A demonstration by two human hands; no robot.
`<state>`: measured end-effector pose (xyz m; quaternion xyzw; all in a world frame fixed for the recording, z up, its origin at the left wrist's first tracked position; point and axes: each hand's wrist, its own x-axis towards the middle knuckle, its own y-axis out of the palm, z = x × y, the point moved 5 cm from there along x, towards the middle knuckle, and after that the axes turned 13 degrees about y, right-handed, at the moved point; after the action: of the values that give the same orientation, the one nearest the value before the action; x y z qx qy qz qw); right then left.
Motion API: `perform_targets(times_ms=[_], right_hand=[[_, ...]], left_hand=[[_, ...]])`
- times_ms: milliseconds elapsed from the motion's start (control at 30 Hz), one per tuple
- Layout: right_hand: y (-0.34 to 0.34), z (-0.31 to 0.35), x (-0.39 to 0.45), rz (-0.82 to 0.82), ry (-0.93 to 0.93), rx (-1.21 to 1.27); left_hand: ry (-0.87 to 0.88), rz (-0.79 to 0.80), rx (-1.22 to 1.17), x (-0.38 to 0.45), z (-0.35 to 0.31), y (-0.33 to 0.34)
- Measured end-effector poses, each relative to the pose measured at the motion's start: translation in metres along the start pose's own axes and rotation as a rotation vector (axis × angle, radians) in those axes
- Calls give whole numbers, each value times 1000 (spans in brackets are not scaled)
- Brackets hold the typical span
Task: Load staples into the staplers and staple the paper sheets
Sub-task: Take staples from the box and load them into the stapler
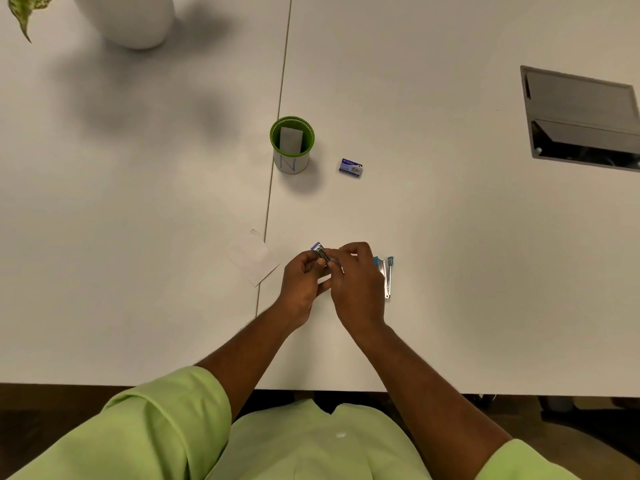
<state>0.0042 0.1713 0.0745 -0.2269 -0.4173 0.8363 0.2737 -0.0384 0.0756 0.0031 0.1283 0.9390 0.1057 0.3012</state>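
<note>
— White surface (pixel 415 98), seam running down it. What do we log at the near edge?

— We log both hands raised just above it. Our left hand (pixel 299 285) has its grip closed on a small stapler (pixel 321 253), purple at the far tip, metal along the body. Our right hand (pixel 358 285) meets it from the other side, fingers pinched narrow at the stapler's near end. We cannot tell whether a strip of staples sits between those fingertips; too small.

— And the second stapler?

— We note a blue stapler (pixel 385 273) lying on the surface just right of our right hand, opened out so its metal arms splay apart. Partly hidden by the hand.

— Paper?

— We see paper sheets (pixel 254 259), white, lying flat just left of our left hand, across the seam, one corner folded.

— Staples?

— We mark a small blue staple box (pixel 350 167) farther out, well apart from the hands. Beside it to the left stands a green-rimmed cup (pixel 292 147) with a pale card upright inside.

— Anything else?

— We list a white vase (pixel 128 19) at far left and a metal hatch (pixel 581 116) at far right. Green sleeves (pixel 166 420) below.
</note>
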Motion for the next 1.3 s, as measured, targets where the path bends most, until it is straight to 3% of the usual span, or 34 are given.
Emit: perform_targets(times_ms=[267,900,1100,1300], right_hand=[[-1,-13,3,-15,136,-31],[4,-20,11,12,81,-120],[1,-23,18,102,186,26],[-2,-26,22,123,178,209]], left_hand=[[-16,-7,-39,-2,-1,0],[-21,-23,-31,0,3,5],[-26,-24,-45,1,2,7],[-16,-17,-69,3,1,5]])
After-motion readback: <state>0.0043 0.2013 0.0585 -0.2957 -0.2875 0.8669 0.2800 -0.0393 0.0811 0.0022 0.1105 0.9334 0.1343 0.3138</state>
